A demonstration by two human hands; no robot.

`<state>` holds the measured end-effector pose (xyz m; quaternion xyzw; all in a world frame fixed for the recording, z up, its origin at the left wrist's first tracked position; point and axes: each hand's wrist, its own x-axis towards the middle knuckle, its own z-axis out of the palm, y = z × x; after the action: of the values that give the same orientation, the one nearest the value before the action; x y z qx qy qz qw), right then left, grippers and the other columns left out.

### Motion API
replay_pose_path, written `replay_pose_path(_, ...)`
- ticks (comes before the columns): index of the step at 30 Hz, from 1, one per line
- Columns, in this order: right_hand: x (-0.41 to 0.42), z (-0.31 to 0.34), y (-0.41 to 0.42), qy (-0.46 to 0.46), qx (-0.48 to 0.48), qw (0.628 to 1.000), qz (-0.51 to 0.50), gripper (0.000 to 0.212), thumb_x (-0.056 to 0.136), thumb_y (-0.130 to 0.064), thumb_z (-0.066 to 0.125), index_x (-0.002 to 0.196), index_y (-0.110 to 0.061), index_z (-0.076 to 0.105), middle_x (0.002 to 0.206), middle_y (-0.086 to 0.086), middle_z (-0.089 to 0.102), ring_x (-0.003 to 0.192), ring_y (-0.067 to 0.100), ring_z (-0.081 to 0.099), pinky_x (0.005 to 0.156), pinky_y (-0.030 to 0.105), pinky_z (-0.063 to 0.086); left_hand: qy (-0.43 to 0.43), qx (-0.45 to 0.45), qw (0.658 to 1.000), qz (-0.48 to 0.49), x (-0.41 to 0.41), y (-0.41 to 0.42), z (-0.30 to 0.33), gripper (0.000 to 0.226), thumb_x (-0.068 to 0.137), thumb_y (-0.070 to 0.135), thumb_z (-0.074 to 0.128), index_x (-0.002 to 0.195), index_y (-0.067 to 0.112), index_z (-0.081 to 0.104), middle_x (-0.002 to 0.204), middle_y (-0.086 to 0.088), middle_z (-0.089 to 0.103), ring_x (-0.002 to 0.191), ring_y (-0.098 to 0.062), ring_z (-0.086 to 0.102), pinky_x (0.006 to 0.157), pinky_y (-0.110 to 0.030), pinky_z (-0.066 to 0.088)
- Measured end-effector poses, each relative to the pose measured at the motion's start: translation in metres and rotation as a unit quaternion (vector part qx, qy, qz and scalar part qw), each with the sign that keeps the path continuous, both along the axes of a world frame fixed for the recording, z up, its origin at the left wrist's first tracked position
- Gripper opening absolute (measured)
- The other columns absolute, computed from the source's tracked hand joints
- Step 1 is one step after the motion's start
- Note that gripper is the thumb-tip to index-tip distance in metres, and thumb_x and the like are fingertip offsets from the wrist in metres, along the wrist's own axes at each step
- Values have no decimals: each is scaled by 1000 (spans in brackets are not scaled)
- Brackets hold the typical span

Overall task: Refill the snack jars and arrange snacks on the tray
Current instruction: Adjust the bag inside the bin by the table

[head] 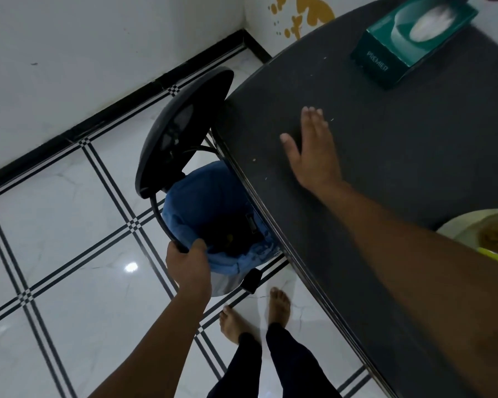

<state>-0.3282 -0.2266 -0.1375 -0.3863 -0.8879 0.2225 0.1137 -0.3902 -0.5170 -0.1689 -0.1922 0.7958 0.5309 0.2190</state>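
The dark table (400, 173) fills the right of the frame; the right hand (311, 150) lies spread flat on it, gripping nothing, likely sweeping crumbs toward the edge. Lower centre, the left hand (189, 261) is closed round the rim of the blue-lined bin (213, 208), lid up. Next, judging by this: push crumbs into it. The snack tray (483, 234) peeks in at the right edge. Upper right, the green tissue box (408, 41) reads "PREMIER".

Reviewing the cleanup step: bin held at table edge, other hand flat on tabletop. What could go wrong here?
1. The left hand grips only the bin rim; it may tip or slip.
2. The right hand, if it sweeps crumbs off the table, could miss the bin's opening, partly tucked under the edge.
3. The raised lid leans by the table and may drop shut.
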Motion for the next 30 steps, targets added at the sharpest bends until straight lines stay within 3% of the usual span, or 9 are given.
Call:
replay_pose_path(6,9,-10,53,-155,39,986,50,99,96,-77,21,161,-4,4,169,16,5,157,27,1,128,44,3,5,-8,1000,0,2,-1,-8,24,86,5,68,87,25,54,80,-1,58,71,-13,58,58,-23,45)
replay_pose_path(15,-21,-15,-68,-149,96,959,221,96,98,-74,10,160,-1,9,168,18,10,157,27,3,127,44,5,5,-13,1000,0,-3,2,-2,23,85,4,68,84,22,53,80,-5,57,70,-16,55,59,-27,46)
replay_pose_path(21,-40,-18,-123,-93,78,952,280,67,109,-46,27,161,-5,15,168,12,18,156,22,12,128,38,4,25,-12,1000,-6,-25,-7,7,20,84,4,67,82,18,53,74,-2,53,66,-14,52,58,-27,44)
replay_pose_path(25,-46,-9,-134,-22,84,962,260,56,106,-22,42,158,-5,29,164,14,28,154,25,21,128,38,9,38,-7,999,-22,-41,-12,17,18,83,7,67,80,18,53,77,-4,56,68,-16,53,61,-30,47)
replay_pose_path(28,-42,-4,-121,8,85,983,160,58,103,-25,48,155,-3,34,163,17,30,153,30,22,126,47,19,44,5,999,-28,-52,-14,21,18,82,7,67,81,19,54,78,-3,58,69,-15,54,62,-30,49)
replay_pose_path(30,-36,-3,-104,-36,75,989,121,62,105,-31,45,157,-3,28,165,18,23,155,32,16,126,47,16,48,18,998,-22,-59,-16,21,17,82,4,66,81,17,55,76,-1,57,68,-13,54,61,-28,48)
